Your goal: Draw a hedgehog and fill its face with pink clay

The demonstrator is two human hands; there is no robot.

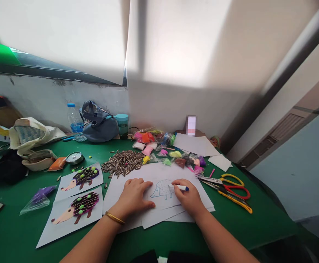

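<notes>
Between my hands lies a white sheet of paper [159, 213] bearing a blue line drawing of a hedgehog [163, 188] with short marks over its back. My right hand [188, 197] grips a white marker with a blue end [181, 187], its tip at the drawing's right side. Flat on the paper, left of the drawing, rests my left hand [134, 195], thumb and fingers apart, holding nothing. More sheets lie underneath. To the left are two hedgehog pictures [80, 179] [76, 210] with seed spines and green balls.
Sunflower seeds [125, 162] are heaped beyond the paper, beside bagged coloured clay [148, 140]. Several scissors [227, 188] lie at right. A bottle [76, 122], a grey-blue bag [97, 124] and a teal-lidded cup [122, 126] stand by the wall. Purple clay [41, 193] lies left.
</notes>
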